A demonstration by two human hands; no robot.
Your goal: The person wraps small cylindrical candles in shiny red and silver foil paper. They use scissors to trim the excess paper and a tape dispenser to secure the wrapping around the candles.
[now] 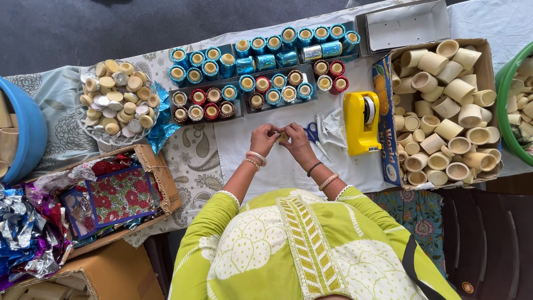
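Observation:
My left hand [263,139] and my right hand [297,142] meet over the white cloth [344,172] at the table's middle. Together they pinch a small cream round piece [282,136] between the fingertips. Both wrists wear bangles. Blue-handled scissors [312,133] lie just right of my right hand. A yellow tape dispenser [361,122] stands further right. Dark trays [244,114] of foil-wrapped tubes in blue, red and gold sit just beyond my hands.
A cardboard box [388,161] of plain cream tubes is at the right, beside a green tub [506,116]. At the left are a bowl of round lids [117,97], a blue tub [30,133], a box of patterned paper [119,197] and crumpled foil [25,233]. An empty grey tray [405,25] lies at the back.

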